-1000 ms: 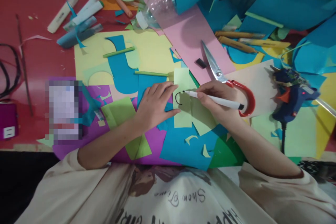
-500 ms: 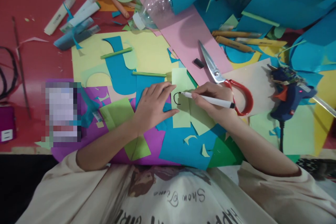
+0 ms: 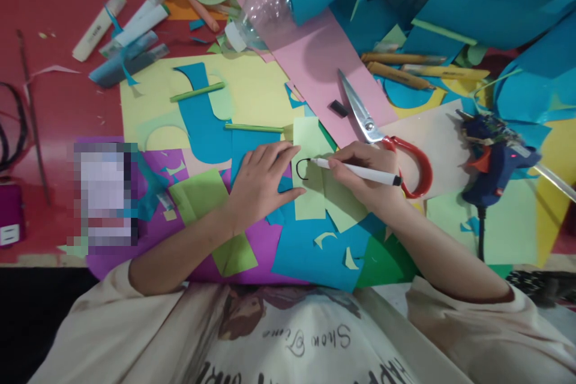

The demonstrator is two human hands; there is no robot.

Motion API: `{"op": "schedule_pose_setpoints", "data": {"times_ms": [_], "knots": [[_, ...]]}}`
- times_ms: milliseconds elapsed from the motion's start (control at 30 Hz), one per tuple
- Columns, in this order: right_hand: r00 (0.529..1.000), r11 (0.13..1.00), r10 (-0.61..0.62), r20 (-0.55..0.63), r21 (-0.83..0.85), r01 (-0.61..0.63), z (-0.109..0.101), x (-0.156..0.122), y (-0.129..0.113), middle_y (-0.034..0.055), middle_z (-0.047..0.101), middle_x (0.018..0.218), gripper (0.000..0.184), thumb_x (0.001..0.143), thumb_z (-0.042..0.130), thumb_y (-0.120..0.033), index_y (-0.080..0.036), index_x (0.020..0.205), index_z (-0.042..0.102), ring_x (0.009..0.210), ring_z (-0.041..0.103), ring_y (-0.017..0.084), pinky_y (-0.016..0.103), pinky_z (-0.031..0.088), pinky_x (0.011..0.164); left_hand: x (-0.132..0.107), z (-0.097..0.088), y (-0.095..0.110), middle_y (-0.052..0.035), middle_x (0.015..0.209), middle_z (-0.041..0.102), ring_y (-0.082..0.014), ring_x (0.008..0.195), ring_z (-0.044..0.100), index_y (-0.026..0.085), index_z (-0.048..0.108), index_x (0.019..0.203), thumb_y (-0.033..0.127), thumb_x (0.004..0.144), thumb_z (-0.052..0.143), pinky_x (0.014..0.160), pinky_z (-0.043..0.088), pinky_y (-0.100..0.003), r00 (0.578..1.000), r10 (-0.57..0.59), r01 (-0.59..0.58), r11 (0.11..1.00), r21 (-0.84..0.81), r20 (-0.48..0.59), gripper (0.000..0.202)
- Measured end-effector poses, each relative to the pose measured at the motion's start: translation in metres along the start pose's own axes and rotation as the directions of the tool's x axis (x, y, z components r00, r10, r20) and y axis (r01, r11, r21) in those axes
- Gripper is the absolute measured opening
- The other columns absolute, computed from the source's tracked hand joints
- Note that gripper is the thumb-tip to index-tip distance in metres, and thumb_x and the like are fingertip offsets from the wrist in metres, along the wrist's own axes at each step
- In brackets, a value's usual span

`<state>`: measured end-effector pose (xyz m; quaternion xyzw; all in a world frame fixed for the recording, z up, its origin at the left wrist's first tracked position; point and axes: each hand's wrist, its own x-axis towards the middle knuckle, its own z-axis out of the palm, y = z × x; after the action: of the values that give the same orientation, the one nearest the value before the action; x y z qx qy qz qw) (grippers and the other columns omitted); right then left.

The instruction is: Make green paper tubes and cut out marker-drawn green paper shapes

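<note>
My right hand [image 3: 366,177] is closed round a white marker pen [image 3: 355,171] whose tip rests on a light green paper piece [image 3: 310,192]. A black curved outline [image 3: 302,169] is drawn on that paper at the tip. To the left, my left hand [image 3: 261,183] lies flat with fingers stretched out, pressing the paper's left edge down. Both hands rest on a layer of blue, purple and green paper scraps.
Red-handled scissors [image 3: 382,132] lie just behind my right hand on a pink sheet [image 3: 324,66]. A blue glue gun [image 3: 495,159] sits at the right. Markers and glue sticks [image 3: 126,30] lie at the back left on the red table [image 3: 54,90]. Rolled blue paper [image 3: 450,6] is piled at the back right.
The pen tip has moved a little left along the top of the black curve, lengthening the line. My left hand has stayed flat on the paper.
</note>
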<state>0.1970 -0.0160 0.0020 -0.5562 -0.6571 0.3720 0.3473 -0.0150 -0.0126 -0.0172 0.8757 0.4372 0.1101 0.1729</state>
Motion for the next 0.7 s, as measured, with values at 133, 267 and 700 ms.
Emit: {"op": "schedule_pose_setpoints", "data": {"times_ms": [133,267,700], "knots": [[1.0,1.0,-0.004,-0.025,0.01,0.005,0.0003,-0.0007,0.0003,-0.0004,0.063,0.057,0.017,0.082,0.061,-0.029,-0.021,0.067,0.06,0.048,0.052,0.011,0.024,0.039,0.042,0.0,0.0001,0.0006,-0.0144,0.125,0.057,-0.0302,0.116,0.052,0.019,0.047,0.132,0.052,0.086,0.058,0.092,0.04,-0.039,1.0,-0.004,0.004,1.0,0.005,-0.007,0.058],[0.999,1.0,-0.026,-0.037,0.013,0.027,0.0006,-0.001,0.0006,-0.0017,0.059,0.054,0.018,0.082,0.059,-0.025,-0.021,0.065,0.056,0.047,0.05,0.01,0.024,0.038,0.043,0.0,0.0009,0.0003,-0.0154,0.124,0.058,-0.0301,0.115,0.053,0.016,0.049,0.131,0.052,0.085,0.058,0.092,0.04,-0.038,1.0,0.006,-0.006,1.0,0.006,-0.025,0.059],[0.997,0.999,-0.032,-0.066,0.005,0.033,-0.0008,-0.0002,-0.0028,-0.0038,0.05,0.05,0.02,0.078,0.054,-0.017,-0.021,0.06,0.048,0.043,0.043,0.009,0.024,0.032,0.04,-0.0002,0.0014,-0.0001,-0.0152,0.123,0.057,-0.0297,0.114,0.053,0.015,0.048,0.131,0.054,0.086,0.057,0.091,0.039,-0.038,0.999,0.02,-0.019,1.0,0.016,-0.028,0.06]]}}
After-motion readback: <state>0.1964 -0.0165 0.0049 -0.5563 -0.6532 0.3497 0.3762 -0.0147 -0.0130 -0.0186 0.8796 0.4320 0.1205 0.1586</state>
